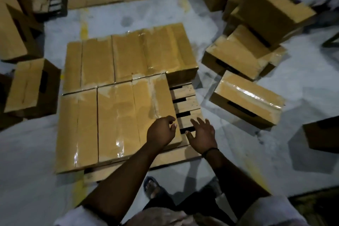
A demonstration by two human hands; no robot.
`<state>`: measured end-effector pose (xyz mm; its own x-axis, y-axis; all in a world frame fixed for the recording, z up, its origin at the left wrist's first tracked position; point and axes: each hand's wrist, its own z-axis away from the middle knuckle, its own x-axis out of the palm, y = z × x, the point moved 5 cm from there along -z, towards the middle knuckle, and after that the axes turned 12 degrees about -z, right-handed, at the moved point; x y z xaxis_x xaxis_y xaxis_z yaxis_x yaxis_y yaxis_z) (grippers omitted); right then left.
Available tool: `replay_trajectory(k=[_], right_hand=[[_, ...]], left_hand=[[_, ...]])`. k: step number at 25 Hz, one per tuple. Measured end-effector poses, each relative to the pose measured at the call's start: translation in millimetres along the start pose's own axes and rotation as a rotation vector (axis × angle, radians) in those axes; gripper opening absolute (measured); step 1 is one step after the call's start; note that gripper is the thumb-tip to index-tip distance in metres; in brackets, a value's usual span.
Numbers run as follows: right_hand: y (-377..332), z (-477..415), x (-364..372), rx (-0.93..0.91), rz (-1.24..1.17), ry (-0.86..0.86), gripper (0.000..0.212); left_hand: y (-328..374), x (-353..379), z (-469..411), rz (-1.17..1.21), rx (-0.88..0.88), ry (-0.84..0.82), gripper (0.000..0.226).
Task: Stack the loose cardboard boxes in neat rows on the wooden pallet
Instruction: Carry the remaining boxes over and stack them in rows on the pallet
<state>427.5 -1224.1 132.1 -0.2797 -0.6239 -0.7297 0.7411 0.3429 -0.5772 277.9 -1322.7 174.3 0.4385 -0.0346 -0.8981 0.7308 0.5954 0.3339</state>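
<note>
- The left hand [161, 130] hangs over the near right corner of the front-row end box [152, 101] with its fingers loosely curled and holding nothing; whether it touches the cardboard I cannot tell.
- The right hand [201, 135] is spread, fingers fanned apart, above the bare slats of the wooden pallet [185, 93], gripping nothing. A dark band sits at its wrist.
- Both forearms reach forward and down from the body, the hands close together at the pallet's near right corner, palms mostly down.
- The pallet carries two rows of sealed boxes set edge to edge. Only a strip at the right of the front row is uncovered, so the layer looks nearly done.
- The nearest loose box [245, 97] lies on the floor [238, 152] to the right, apart from the pallet, and more sit tumbled in a pile of boxes [242, 55] behind it.
- Handling, as a judgement: the cartons look stiff and square, taped shut, and probably filled — expect some weight. The glossy tape on top looks slick, so it is a poor place for fingers.
- The best hold is likely the dark hand slot [240, 108] in the side wall — one hand there, the other under the opposite edge.
</note>
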Motion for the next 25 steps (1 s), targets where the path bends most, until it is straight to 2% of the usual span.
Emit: replay_trajectory(k=[3,10,15,20,25], right_hand=[[25.9,18.8,-45.3,-0.006,0.01,0.039,0.059],[138.5,44.5,-156.6,0.016,0.117,0.132,0.058],[197.4,37.9,-240.6,0.032,0.118,0.274,0.054],[235.5,12.2,-287.7,0.069,0.111,0.31,0.055],[274.2,-34.8,-318.7,0.097,0.083,0.273,0.056]], left_hand=[[47.2,-2.2,6.0,0.008,0.039,0.03,0.027],[181.6,17.7,-13.3,0.032,0.082,0.054,0.025],[270.5,30.2,-35.2,0.058,0.119,0.061,0.02],[323.3,51.9,-63.5,0.029,0.146,0.01,0.02],[351.3,77.3,-127.2,-0.003,0.142,-0.079,0.019]])
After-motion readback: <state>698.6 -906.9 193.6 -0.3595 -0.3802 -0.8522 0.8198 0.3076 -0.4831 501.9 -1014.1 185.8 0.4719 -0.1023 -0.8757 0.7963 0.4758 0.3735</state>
